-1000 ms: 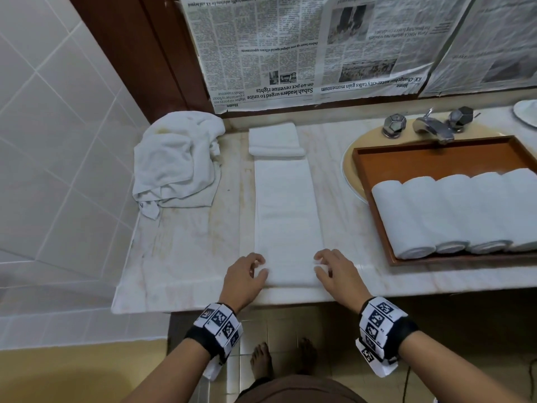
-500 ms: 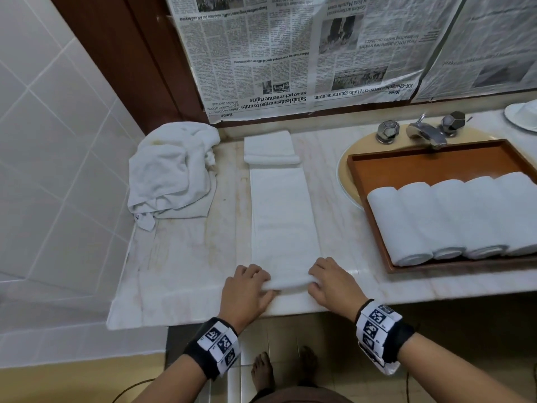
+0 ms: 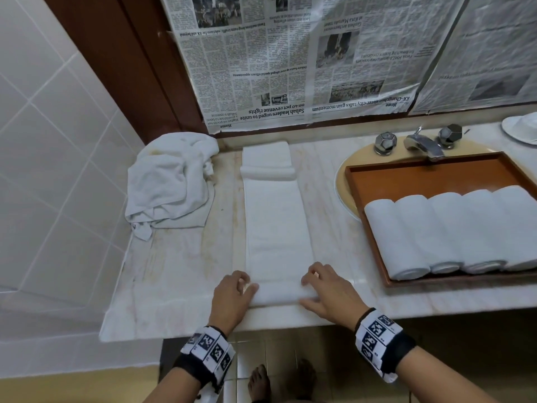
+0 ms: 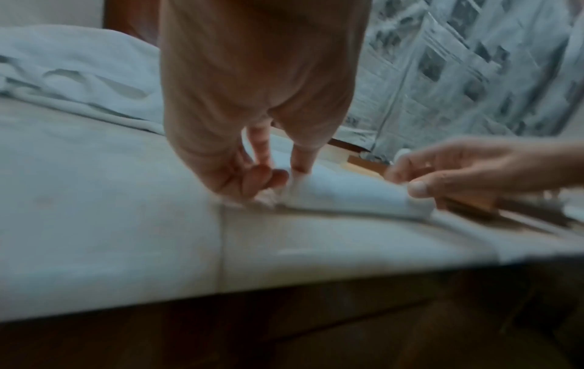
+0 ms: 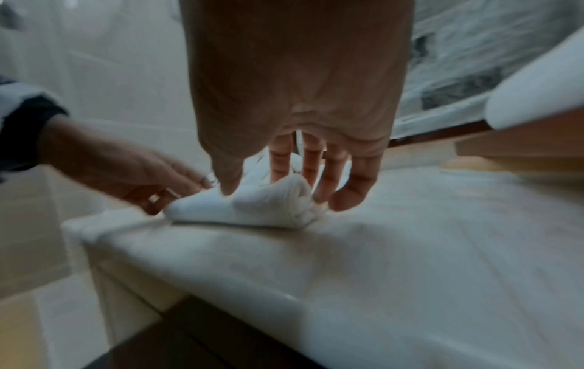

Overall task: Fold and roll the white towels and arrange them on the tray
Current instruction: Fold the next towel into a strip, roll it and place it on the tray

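Your left hand [image 3: 232, 292] and right hand [image 3: 328, 289] curl round the two ends of a towel [image 3: 277, 228], its near end rolled at the tabletop's [image 3: 180, 286] near edge. Only your right wrist view shows the roll's spiral end, thumb on top. Your head view alone shows five rolls [image 3: 453, 231] on the tray [image 3: 436, 175] at right, a crumpled heap [image 3: 171, 181] far left, newspaper [image 3: 290, 59] behind.
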The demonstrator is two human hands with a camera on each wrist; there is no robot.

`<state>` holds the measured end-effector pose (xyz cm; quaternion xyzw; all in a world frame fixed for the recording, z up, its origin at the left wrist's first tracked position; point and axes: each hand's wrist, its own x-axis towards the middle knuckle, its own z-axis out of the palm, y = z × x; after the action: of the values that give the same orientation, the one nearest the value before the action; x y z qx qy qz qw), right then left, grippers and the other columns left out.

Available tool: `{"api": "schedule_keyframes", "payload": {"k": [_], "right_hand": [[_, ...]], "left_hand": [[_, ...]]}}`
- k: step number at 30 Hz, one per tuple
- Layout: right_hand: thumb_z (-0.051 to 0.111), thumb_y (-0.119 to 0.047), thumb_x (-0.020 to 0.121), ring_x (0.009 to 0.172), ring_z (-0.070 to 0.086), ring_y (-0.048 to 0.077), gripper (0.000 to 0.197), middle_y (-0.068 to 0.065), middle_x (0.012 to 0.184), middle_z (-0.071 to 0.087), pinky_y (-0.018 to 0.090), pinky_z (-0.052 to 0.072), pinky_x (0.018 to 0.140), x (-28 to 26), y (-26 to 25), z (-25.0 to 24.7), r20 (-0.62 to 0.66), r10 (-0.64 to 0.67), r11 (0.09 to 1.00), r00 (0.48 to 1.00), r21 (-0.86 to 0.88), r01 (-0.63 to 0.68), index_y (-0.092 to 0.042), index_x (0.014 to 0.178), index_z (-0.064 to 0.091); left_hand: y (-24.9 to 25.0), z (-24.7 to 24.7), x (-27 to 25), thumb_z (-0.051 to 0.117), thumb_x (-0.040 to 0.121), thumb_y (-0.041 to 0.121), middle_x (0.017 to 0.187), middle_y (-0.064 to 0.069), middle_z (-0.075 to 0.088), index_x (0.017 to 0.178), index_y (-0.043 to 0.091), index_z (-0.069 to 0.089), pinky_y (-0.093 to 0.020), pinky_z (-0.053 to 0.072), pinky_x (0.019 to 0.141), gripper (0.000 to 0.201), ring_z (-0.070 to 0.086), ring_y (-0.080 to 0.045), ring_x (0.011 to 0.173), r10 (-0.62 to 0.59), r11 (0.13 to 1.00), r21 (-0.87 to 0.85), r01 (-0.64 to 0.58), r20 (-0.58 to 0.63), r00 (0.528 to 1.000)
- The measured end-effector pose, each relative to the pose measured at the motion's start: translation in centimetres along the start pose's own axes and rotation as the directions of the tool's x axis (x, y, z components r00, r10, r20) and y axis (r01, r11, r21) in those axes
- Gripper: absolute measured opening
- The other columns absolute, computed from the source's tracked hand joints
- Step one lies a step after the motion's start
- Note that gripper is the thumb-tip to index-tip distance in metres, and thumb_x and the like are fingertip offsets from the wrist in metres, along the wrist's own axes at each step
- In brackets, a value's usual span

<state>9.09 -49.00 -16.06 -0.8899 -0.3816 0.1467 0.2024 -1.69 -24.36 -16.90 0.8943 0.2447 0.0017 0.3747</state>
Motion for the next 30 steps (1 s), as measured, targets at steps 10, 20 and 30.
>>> {"api": "schedule_keyframes", "payload": {"k": [10, 20, 30], "right_hand": [[0.047, -0.038, 0.090, 0.110, 0.047, 0.020, 0.042, 0.001, 0.114, 0.058, 0.029, 0.038, 0.087, 2.6, -0.7, -0.4, 0.035, 0.109, 0.993, 0.993, 0.044, -0.110, -0.013, 0.121, 0.060], [0.045, -0.033, 0.100, 0.090, 0.055, 0.018, 0.020, -0.005, 0.119, 0.044, 0.032, 0.046, 0.061, 3.2, -1.0, 0.1, -0.144, 0.119, 0.993, 0.982, 0.025, -0.117, -0.030, 0.120, 0.050], [0.061, -0.030, 0.088, 0.111, 0.047, 0.019, 0.037, -0.001, 0.124, 0.048, 0.033, 0.050, 0.072, 3.9, -1.2, -0.2, -0.052, 0.124, 0.991, 0.991, -0.045, -0.126, -0.013, 0.121, 0.057]], "left_hand": [[-0.8, 0.7, -0.7, 0.053, 0.086, 0.070, 0.107, 0.015, 0.064, 0.113, 0.035, 0.065, -0.030, 0.049, 0.070, 0.046, 0.057, -0.014, 0.096, 0.374, 0.836, 0.400, -0.375, 0.084, 0.924], [0.0, -1.5, 4.2, 0.060, 0.088, 0.063, 0.084, 0.006, 0.067, 0.101, 0.032, 0.068, -0.026, 0.048, 0.073, 0.035, 0.062, -0.014, 0.086, -0.035, 0.999, -0.019, 0.040, 0.207, 0.978], [-0.2, -0.3, 3.1, 0.058, 0.091, 0.058, 0.131, 0.015, 0.038, 0.128, 0.032, 0.051, -0.031, 0.052, 0.080, 0.045, 0.045, -0.011, 0.109, 0.326, 0.915, 0.210, -0.343, 0.114, 0.939]]}}
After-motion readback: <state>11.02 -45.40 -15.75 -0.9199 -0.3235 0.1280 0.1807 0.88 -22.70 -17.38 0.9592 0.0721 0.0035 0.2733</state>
